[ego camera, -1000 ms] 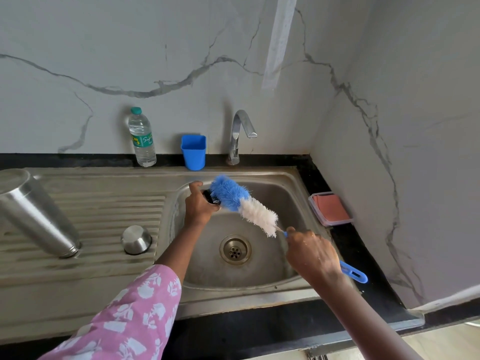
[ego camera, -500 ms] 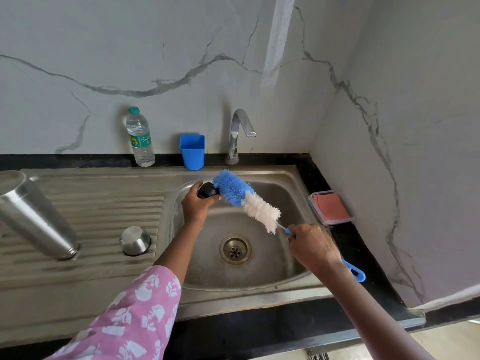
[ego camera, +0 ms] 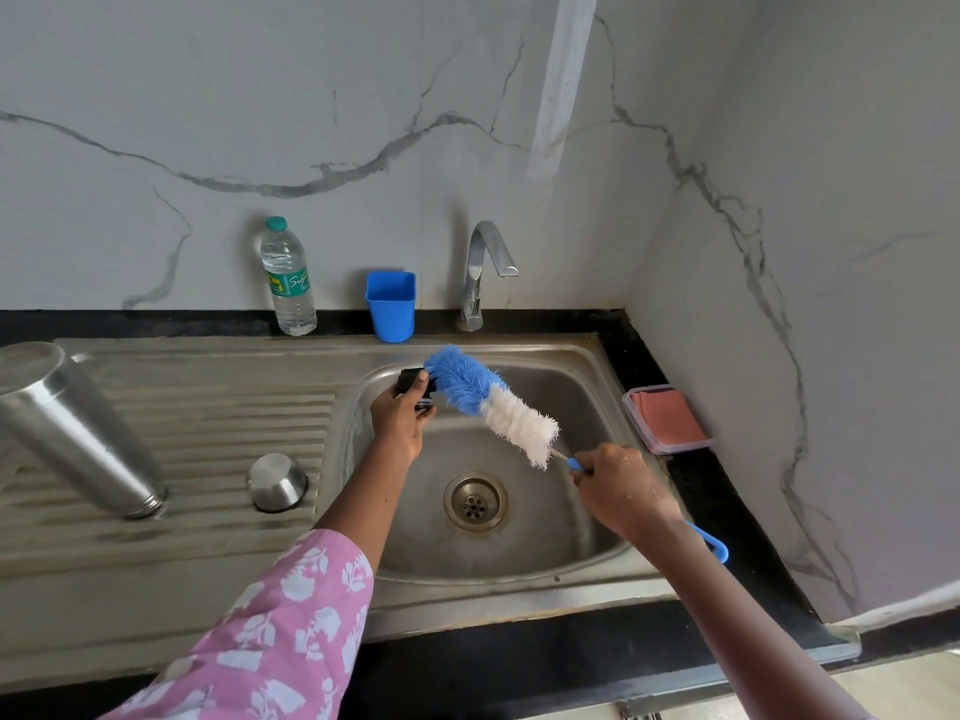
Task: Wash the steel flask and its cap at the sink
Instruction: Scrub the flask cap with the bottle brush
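Shifted slightly toward the back of the steel sink basin [ego camera: 576, 392], the right grip [ego camera: 623, 485] clasps the handle of a blue-and-white bristle bottle brush [ego camera: 511, 420]. Its blue tip touches the small black flask cap [ego camera: 410, 380], pinched in the left grip [ego camera: 397, 423] over the basin's left rim. Left of the basin, the tall steel flask [ego camera: 78, 433] stands mouth-down.

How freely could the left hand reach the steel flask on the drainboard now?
Probably not at once: the left hand grips a black cap, so it is occupied. The path to the steel flask looks free; only a small steel cup stands near it.
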